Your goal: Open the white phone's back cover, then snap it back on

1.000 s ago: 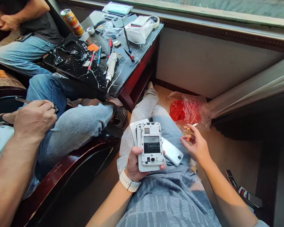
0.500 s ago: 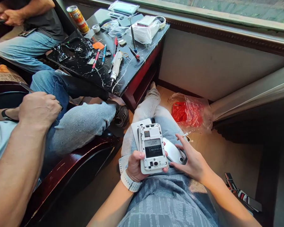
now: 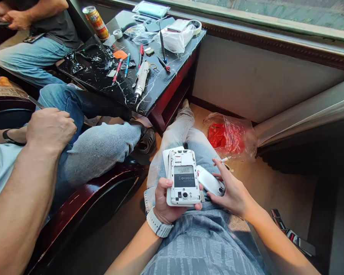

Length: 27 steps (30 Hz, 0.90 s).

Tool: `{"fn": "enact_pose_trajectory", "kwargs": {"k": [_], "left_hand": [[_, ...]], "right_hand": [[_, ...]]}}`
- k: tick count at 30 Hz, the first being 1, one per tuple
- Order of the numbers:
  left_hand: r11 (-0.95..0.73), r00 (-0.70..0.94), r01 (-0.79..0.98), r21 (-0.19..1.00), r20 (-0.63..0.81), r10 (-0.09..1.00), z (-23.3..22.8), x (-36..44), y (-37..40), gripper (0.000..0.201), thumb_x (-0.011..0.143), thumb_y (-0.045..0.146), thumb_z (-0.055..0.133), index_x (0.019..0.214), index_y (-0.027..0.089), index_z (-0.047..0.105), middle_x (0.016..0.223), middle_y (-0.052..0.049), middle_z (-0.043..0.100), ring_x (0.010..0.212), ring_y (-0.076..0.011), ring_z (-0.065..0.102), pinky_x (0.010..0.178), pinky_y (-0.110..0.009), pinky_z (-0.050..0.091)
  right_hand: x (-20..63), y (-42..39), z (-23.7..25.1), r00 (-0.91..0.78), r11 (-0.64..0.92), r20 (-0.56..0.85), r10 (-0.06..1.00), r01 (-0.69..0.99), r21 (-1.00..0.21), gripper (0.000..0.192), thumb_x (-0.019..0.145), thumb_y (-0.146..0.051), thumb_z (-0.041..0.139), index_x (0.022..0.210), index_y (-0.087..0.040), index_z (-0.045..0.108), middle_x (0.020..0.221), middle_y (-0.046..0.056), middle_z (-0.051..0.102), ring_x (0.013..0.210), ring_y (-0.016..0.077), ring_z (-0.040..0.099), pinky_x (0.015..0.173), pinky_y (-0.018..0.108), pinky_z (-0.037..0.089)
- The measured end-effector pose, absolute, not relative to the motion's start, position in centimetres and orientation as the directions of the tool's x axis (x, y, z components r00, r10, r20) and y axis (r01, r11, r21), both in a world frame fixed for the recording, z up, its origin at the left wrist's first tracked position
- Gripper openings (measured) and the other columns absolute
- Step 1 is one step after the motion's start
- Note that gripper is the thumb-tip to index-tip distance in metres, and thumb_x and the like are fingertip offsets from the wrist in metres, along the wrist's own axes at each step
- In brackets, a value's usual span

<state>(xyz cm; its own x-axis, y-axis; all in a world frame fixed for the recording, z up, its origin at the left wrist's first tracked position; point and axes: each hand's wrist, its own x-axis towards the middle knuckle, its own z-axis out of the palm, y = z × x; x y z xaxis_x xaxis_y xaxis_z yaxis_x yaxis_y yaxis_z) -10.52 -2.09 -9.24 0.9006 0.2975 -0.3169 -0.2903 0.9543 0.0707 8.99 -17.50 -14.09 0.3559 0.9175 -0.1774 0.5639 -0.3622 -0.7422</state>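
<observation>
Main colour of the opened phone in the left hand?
The opened phone is mainly white; the head view shows it best.

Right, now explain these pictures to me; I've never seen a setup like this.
There is no machine here: a person works bare-handed, and one camera worn on their head takes every view, looking forward and down. The left hand holds a white phone with its back off, other white pieces beneath. The right hand is spread at a white piece on the lap, perhaps a phone or cover; whether it touches is unclear. On the black table ahead are small tools, a white screwdriver and a drink can.
</observation>
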Motion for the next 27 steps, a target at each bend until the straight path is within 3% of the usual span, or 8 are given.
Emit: {"fn": "enact_pose_trajectory", "kwargs": {"k": [5, 9, 14, 20, 27], "left_hand": [[0.949, 0.89, -0.296, 0.107, -0.329, 0.315, -9.2, -10.6, -2.0, 0.058, 0.082, 0.04, 0.064, 0.133, 0.014, 0.071, 0.127, -0.019, 0.075, 0.1, -0.0337, 0.073, 0.06, -0.034, 0.059], [0.935, 0.877, -0.306, 0.18, -0.328, 0.351, -9.1, -10.6, -1.8, 0.057, 0.079, 0.034, 0.066, 0.133, 0.016, 0.071, 0.125, -0.017, 0.075, 0.104, -0.0347, 0.072, 0.068, -0.041, 0.063], [0.913, 0.86, -0.305, 0.271, -0.334, 0.386, -9.8, -10.8, -1.7, 0.063, 0.077, 0.029, 0.069, 0.139, 0.021, 0.065, 0.119, -0.014, 0.077, 0.099, -0.0346, 0.075, 0.077, -0.047, 0.064], [0.913, 0.848, -0.254, 0.318, -0.38, 0.368, -10.7, -10.9, -1.8, 0.084, 0.074, 0.031, 0.075, 0.154, 0.017, 0.052, 0.119, -0.016, 0.078, 0.1, -0.0369, 0.077, 0.086, -0.051, 0.063], [0.883, 0.791, -0.291, 0.369, -0.426, 0.439, -10.4, -10.3, -2.0, 0.083, 0.073, 0.027, 0.079, 0.152, 0.017, 0.055, 0.127, -0.015, 0.078, 0.117, -0.0403, 0.074, 0.106, -0.055, 0.058]], "right_hand": [[9.2, -17.3, -14.4, 0.336, -0.343, -0.172, 0.926, 0.557, -0.756, 0.108, 0.081, -0.035, 0.077, 0.172, -0.026, 0.019, 0.151, 0.016, 0.058, 0.11, 0.0314, 0.072, 0.099, 0.049, 0.061], [9.4, -17.3, -14.4, 0.361, -0.351, -0.171, 0.917, 0.522, -0.777, 0.112, 0.081, -0.035, 0.076, 0.172, -0.027, 0.012, 0.165, 0.018, 0.04, 0.113, 0.0292, 0.07, 0.092, 0.045, 0.064], [9.5, -16.4, -12.5, 0.474, -0.353, -0.112, 0.874, 0.458, -0.816, 0.112, 0.083, -0.038, 0.079, 0.173, -0.033, 0.012, 0.172, 0.015, 0.032, 0.115, 0.0281, 0.071, 0.084, 0.038, 0.066], [7.7, -13.5, -9.1, 0.609, -0.251, 0.023, 0.793, 0.36, -0.898, 0.118, 0.083, -0.04, 0.086, 0.173, -0.035, 0.009, 0.176, 0.013, 0.022, 0.124, 0.0303, 0.067, 0.096, 0.044, 0.062], [5.9, -11.5, -7.3, 0.599, -0.134, 0.103, 0.794, 0.337, -0.932, 0.117, 0.082, -0.03, 0.088, 0.172, -0.039, 0.014, 0.176, 0.013, 0.023, 0.125, 0.0298, 0.066, 0.097, 0.045, 0.061]]}}
